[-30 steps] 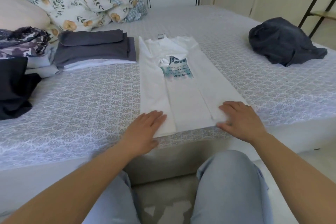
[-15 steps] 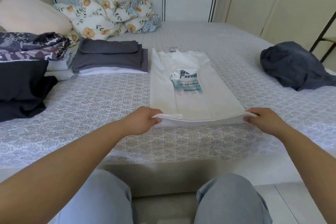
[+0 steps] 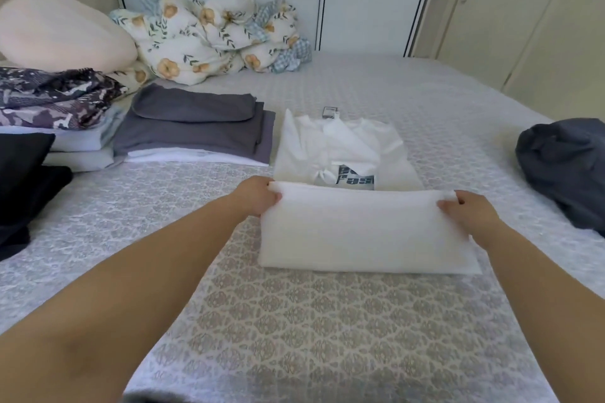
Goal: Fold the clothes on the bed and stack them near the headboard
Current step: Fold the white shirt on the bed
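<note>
White T-shirt (image 3: 347,154): lies lengthwise in the middle of the bed, collar toward the headboard side, sleeves already turned in. Its lower half is now lifted and carried up over the chest, where half a second ago the hem was only just raised off the mattress edge.
Fold: the doubled lower part hides most of the printed logo (image 3: 355,178); only the top of the lettering shows above the carried hem.
Left hand (image 3: 258,195): pinches the left corner of the hem, fingers curled round the cloth, thumb on top.
Right hand (image 3: 471,209): pinches the right corner the same way, fingers closed on the fabric.
What it means: the shirt is midway through its halving fold; I judge the hem must still be laid down near the collar and smoothed before the shirt can be stacked.
Grey folded stack (image 3: 196,127): just beside the shirt on its left, near the headboard end, with white layers beneath; the likely place for this shirt.
Patterned and pale folded pile (image 3: 55,108): farther left, beside a black garment (image 3: 23,180).
Dark blue garment (image 3: 569,167): crumpled at the right edge, well apart, not yet folded.
Bed (image 3: 294,321): patterned grey-white cover.
Pillow (image 3: 62,33) and floral duvet (image 3: 203,39): bunched at the far end.
</note>
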